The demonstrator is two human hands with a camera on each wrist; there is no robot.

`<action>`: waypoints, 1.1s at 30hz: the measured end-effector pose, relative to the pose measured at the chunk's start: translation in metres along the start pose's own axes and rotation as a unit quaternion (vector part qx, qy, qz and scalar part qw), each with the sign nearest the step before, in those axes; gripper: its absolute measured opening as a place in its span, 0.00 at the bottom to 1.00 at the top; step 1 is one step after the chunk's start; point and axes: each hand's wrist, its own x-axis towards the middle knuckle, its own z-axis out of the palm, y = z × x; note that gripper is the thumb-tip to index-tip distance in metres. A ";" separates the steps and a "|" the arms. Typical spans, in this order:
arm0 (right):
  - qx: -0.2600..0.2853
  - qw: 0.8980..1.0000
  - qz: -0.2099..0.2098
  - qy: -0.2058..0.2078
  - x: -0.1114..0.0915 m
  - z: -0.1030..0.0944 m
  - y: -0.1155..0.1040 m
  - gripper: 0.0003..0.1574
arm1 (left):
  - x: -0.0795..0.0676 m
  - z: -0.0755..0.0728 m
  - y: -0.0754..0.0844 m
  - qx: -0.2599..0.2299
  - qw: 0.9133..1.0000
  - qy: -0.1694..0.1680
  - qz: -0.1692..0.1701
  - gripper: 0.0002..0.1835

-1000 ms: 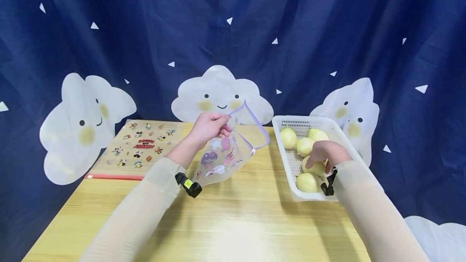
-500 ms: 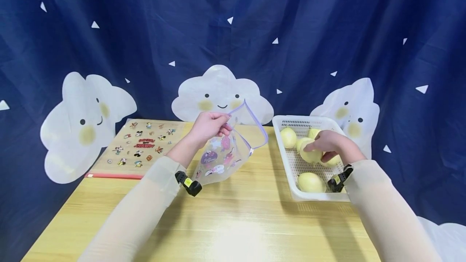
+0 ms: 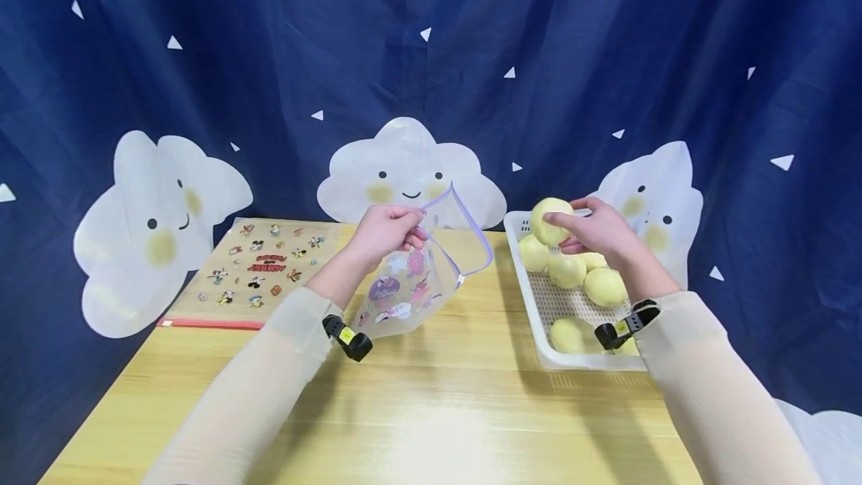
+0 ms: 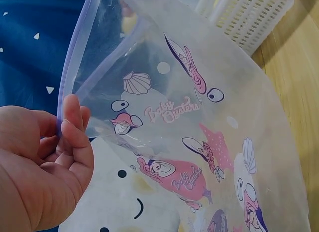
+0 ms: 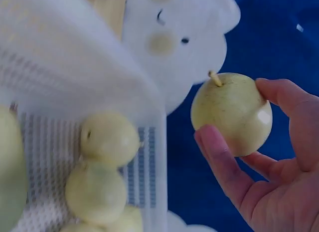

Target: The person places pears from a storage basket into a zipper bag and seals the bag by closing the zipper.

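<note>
wooden table: basket holds pears, right fingers grip another pear.

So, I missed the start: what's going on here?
A person's left hand pinches a see-through printed bag near its opening, which stands open. The right hand holds up one pale yellow fruit near the far end of the white basket, where more fruit lies. A second bag lies flat on the table.

Likely a curtained-off booth | cloud-print curtain | wood-grain table
</note>
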 end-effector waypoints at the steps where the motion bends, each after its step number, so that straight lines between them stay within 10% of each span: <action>1: 0.006 1.000 -0.007 0.002 -0.001 0.003 -0.005 0.60 | 0.000 0.000 0.001 0.000 1.000 0.000 0.000 0.18; 19: 0.055 0.993 -0.106 -0.023 -0.022 0.062 -0.066 0.44 | 0.003 0.008 0.005 0.003 1.000 0.018 -0.002 0.20; 33: -0.167 0.975 -0.146 0.006 -0.019 0.092 -0.075 0.44 | 0.003 0.021 0.014 -0.022 0.999 0.029 -0.002 0.19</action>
